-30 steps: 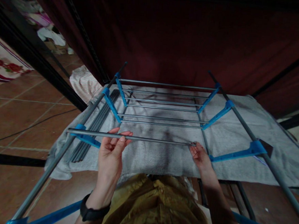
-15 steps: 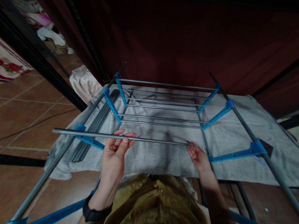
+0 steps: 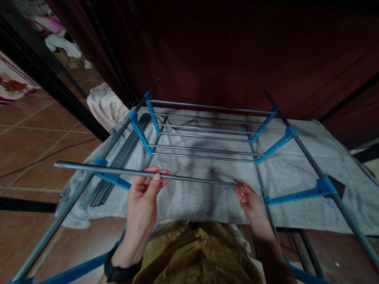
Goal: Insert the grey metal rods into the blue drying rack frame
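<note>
A thin grey metal rod lies across both my hands, roughly level. My left hand grips it near its middle, the thumb pressed on top and the fingers behind. At the rod's right end, the fingertips of my right hand are closed on it. The free left end reaches out over a blue plastic bracket on the left upright pole. Beyond my hands, several rods span the rack between blue arms. A blue bracket on the right pole sits beyond my right hand.
Several loose grey rods lie in a bundle on the grey towel-like cloth, left of the rack. A dark red curtain hangs behind. Brown floor tiles and a black cable show at left.
The rod has slid left, its free left end sticking out farther past the left pole. Both hands have shifted slightly left and keep their hold.
</note>
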`<state>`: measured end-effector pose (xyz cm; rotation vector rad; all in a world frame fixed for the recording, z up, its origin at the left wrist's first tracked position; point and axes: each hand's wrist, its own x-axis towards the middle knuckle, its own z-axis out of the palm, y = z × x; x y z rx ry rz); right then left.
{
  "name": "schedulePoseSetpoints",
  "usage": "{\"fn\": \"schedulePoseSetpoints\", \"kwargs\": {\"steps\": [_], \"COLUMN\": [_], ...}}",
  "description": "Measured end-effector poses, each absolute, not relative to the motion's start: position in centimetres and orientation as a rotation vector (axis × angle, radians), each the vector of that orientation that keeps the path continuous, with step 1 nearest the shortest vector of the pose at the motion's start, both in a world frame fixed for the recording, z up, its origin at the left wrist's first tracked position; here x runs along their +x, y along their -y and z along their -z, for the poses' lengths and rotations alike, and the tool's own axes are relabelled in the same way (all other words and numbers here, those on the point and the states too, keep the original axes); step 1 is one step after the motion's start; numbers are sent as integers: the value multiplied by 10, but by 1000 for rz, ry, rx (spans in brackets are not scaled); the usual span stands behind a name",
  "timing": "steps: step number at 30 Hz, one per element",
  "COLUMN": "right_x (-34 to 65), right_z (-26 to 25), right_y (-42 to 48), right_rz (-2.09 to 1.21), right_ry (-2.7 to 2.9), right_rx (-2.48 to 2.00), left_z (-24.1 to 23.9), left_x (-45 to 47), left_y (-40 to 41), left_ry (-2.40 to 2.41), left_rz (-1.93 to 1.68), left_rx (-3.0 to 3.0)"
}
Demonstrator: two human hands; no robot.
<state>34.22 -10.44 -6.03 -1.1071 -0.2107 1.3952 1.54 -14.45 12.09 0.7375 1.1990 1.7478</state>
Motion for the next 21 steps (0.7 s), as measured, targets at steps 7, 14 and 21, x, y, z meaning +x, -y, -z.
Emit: {"fn": "schedulePoseSetpoints", "kwargs": {"steps": [7, 14, 21], "right_x": [334, 334, 335], "right_z": [57, 60, 61], "right_y": [109, 115, 122], "right_rz": [-1408, -1456, -1518], "right_ry": [253, 278, 310], "right_rx": [-1129, -1122, -1112], "left_z": [-125, -124, -128], "left_x": [13, 11, 10], "left_y": [144, 145, 146], "left_ry": [-1238, -1245, -1209], "left_rz": [-1789, -1776, -1776], "left_rx": [729, 705, 698]}}
